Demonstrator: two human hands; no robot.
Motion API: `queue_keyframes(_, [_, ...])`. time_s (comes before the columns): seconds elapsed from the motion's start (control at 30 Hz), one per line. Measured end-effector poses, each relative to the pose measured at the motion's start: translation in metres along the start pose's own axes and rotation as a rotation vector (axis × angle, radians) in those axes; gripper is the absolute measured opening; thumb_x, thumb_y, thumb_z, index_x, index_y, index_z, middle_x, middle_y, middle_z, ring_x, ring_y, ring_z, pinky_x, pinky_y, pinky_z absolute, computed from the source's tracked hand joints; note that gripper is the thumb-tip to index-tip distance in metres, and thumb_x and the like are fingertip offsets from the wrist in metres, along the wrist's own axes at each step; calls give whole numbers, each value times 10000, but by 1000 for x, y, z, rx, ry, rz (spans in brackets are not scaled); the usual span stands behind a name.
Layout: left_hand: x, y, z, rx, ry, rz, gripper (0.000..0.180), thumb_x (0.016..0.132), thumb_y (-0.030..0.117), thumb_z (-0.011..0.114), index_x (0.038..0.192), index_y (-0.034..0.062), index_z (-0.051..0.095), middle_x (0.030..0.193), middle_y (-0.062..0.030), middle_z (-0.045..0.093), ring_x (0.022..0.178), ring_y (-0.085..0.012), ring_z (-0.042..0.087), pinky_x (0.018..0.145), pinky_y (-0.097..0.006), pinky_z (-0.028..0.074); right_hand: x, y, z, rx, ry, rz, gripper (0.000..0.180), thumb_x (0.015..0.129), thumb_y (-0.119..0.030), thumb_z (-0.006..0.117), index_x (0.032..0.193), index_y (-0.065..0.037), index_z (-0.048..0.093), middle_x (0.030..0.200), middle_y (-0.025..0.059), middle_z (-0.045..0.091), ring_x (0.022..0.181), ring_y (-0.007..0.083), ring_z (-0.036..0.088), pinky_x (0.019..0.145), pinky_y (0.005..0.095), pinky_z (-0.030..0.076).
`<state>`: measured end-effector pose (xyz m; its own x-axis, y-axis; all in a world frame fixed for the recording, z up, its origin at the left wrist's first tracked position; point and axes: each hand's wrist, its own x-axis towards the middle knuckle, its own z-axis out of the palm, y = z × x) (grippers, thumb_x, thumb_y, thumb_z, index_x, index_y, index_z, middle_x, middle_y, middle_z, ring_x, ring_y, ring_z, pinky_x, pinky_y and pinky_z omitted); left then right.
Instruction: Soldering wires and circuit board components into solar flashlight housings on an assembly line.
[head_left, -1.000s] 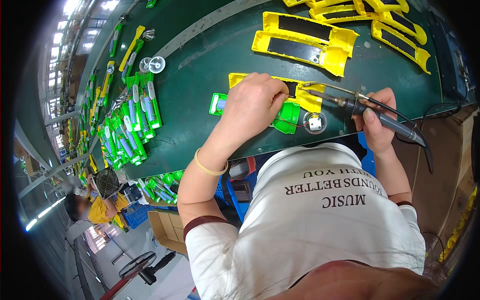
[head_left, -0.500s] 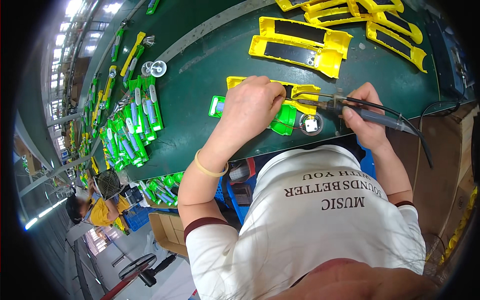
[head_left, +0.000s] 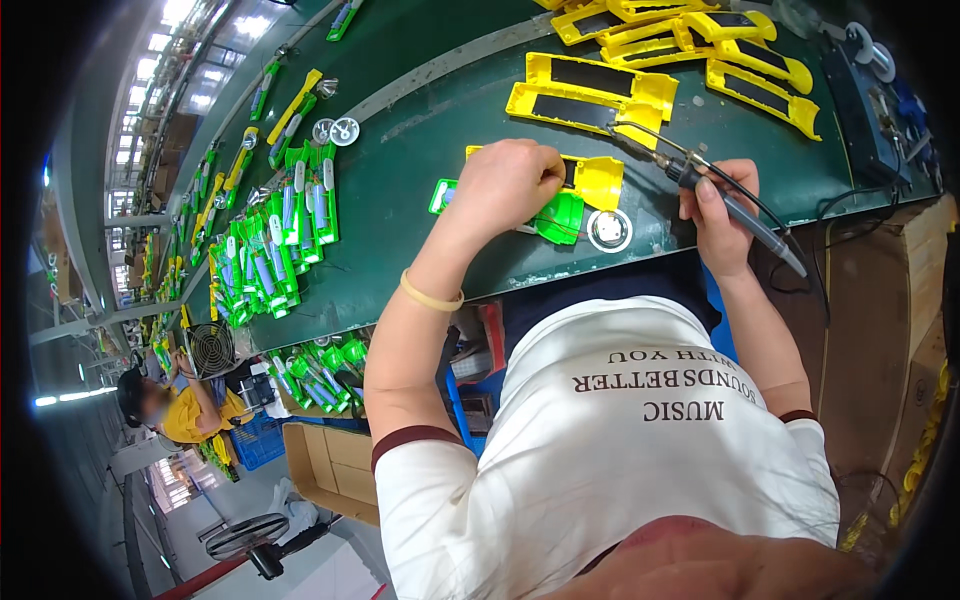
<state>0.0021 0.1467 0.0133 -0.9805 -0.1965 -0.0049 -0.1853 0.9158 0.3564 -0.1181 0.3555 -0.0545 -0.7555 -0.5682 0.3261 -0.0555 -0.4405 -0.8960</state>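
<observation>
The left hand [head_left: 505, 185] presses closed on a yellow-and-green plastic shell [head_left: 585, 195] lying on the green bench [head_left: 420, 160], while the right hand [head_left: 720, 215] grips a soldering iron [head_left: 700, 185] like a pen, tip just beside it. The shell looks light, stiff and thin, so it is best pinned at its edges, clear of the wires. A small round part [head_left: 609, 230] lies near.

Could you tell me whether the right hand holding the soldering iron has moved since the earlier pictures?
Yes: the right hand with the soldering iron has drawn back rightward, away from the round silver disc.
</observation>
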Motion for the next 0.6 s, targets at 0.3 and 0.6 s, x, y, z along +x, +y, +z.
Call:
queue_keyframes(0.3, [0, 3, 3, 29, -15, -40, 151, 723, 177, 606, 800, 64, 670, 750, -118, 636, 698, -289, 608, 644, -343, 478, -2, -1, -1, 35, 28, -18, 203, 856, -101, 578, 941, -34, 405, 752, 90, 566, 584, 92, 519, 552, 216, 437])
queue_keyframes(0.6, [2, 1, 3, 18, -53, -103, 202, 745, 176, 619, 888, 39, 661, 754, -112, 637, 669, -220, 605, 650, -284, 473, 3, 2, -1, 62, 17, -88, 212, 854, -108, 592, 939, -28, 415, 727, 100, 589, 571, 100, 540, 531, 215, 441])
